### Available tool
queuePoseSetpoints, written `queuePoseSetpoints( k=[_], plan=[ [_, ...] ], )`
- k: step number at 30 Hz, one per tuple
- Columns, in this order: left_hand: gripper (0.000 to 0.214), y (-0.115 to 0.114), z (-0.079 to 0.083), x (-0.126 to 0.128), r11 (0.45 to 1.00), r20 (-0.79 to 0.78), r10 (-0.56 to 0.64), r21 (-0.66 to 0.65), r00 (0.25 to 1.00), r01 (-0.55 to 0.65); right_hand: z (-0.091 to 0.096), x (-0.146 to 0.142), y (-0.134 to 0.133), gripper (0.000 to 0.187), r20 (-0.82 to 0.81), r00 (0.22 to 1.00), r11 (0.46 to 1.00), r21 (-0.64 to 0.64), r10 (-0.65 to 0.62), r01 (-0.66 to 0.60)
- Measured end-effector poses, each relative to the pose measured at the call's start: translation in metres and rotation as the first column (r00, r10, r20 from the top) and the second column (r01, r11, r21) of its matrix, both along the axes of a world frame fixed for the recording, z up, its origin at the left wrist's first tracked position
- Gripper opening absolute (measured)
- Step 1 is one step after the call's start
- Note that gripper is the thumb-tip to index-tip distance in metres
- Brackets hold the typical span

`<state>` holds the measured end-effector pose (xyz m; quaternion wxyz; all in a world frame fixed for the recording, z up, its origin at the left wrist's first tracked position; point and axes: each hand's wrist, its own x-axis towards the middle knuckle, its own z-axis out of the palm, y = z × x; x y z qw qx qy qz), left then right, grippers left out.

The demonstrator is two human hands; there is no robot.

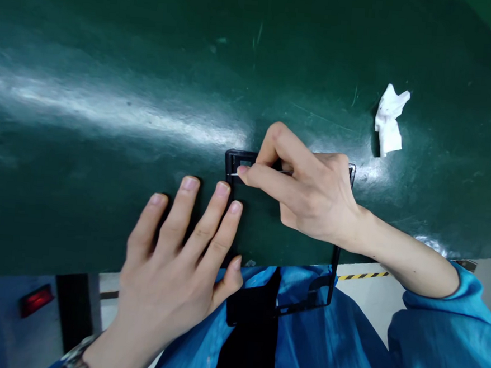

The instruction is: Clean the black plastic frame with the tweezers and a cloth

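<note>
A thin black rectangular frame (334,274) lies partly on the green table, its near end sticking out past the table's edge over my lap. My left hand (181,258) rests flat with fingers spread, its fingertips at the frame's left side. Over the frame's far bar is my right hand (312,194), fingers closed round a thin, pointed metal tool (232,174). The tool's tip meets the frame near its far left corner. Most of the tool is hidden by my fingers, so its exact kind cannot be made out.
A crumpled white piece of tissue (389,121) lies on the green table (112,46) at the right. The table's near edge runs just in front of my blue jacket (326,346). Below are a yellow-black floor stripe (363,276) and a red light (36,300).
</note>
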<state>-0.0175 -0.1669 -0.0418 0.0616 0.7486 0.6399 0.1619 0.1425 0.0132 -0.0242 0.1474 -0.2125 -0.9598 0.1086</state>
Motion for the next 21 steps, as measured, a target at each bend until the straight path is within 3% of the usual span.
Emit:
queuePoseSetpoints(
  k=[13, 19, 21],
  plan=[
    [0.080, -0.001, -0.003, 0.001, 1.000, 0.047, 0.003, 0.030, 0.999, -0.004, 0.001, 0.000, -0.001, 0.033, 0.001, 1.000, 1.000, 0.003, 0.005, -0.005],
    [0.082, 0.017, 0.014, -0.027, 0.995, 0.127, 0.087, -0.057, 0.988, -0.080, -0.001, 0.001, 0.000, 0.027, 0.017, 1.000, 1.000, 0.015, 0.005, -0.006],
    [0.080, 0.030, 0.015, -0.039, 0.998, 0.120, 0.026, -0.064, 0.992, -0.019, -0.002, 0.001, 0.000, 0.024, 0.019, 1.000, 0.999, 0.037, 0.003, -0.004]
  ],
)
